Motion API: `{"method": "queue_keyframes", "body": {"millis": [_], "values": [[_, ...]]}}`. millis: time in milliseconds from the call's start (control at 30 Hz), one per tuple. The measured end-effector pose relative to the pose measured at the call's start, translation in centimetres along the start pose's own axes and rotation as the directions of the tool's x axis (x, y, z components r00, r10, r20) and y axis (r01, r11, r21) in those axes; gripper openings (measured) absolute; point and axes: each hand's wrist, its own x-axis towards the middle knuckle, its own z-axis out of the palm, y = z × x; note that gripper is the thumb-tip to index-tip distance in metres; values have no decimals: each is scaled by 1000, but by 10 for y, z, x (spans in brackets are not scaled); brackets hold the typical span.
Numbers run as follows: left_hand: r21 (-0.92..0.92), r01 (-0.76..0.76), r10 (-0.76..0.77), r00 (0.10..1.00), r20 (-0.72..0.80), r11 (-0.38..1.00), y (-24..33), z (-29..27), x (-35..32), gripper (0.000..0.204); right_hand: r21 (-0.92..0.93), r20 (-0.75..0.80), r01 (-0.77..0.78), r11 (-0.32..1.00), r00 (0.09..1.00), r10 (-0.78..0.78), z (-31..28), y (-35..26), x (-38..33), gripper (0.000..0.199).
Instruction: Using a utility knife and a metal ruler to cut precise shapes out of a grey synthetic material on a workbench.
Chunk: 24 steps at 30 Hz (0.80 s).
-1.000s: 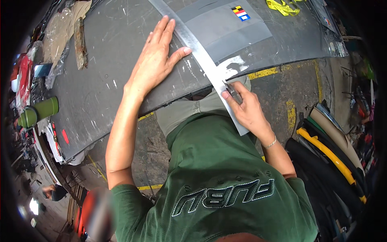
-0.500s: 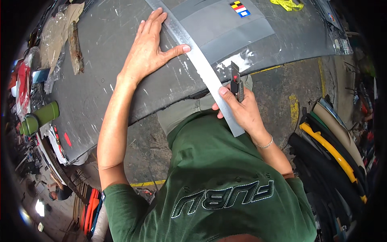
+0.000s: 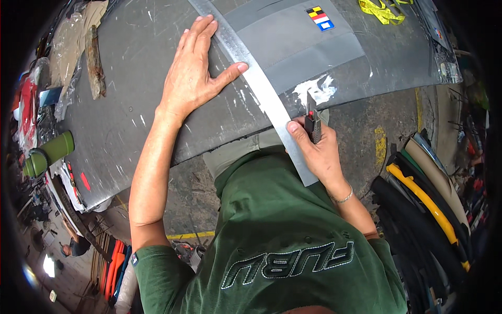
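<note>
A long metal ruler (image 3: 261, 89) lies slantwise over the dark, scuffed tabletop (image 3: 141, 78), its lower end jutting past the near edge toward my green shirt. My left hand (image 3: 191, 81) rests flat on the table, fingers stretched, with fingertips and thumb on the ruler's left edge. By the projecting end, my right hand (image 3: 321, 154) is closed around a black utility knife (image 3: 314, 124), blade pointing up and away; its thumb lies against the ruler. Along the ruler's right side is a flat grey sheet panel (image 3: 298, 39) bearing a small colourful flag patch (image 3: 320, 19).
A yellow tape measure (image 3: 384, 11) lies at the far right of the table. At the left are a worn wooden strip (image 3: 95, 65), plastic wrapping and a green bottle (image 3: 55, 152). Rolls of material (image 3: 429, 201) stand right of me. Another person (image 3: 77, 245) is at the far lower left.
The whole view has shifted slightly, with the panel and tape measure now farther right and lower in the picture. Both hands keep nearly the same places on the ruler.
</note>
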Motion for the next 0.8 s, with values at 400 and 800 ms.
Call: {"method": "queue_keyframes", "body": {"millis": [400,800], "values": [[8,23,-23,1000,-5,1000,2,0,2,101,56,28,-27,998,999,25,-3,3,4,29],[-32,47,-47,999,-16,998,3,1,0,98,41,-46,-3,999,999,5,-5,-7,3,22]]}}
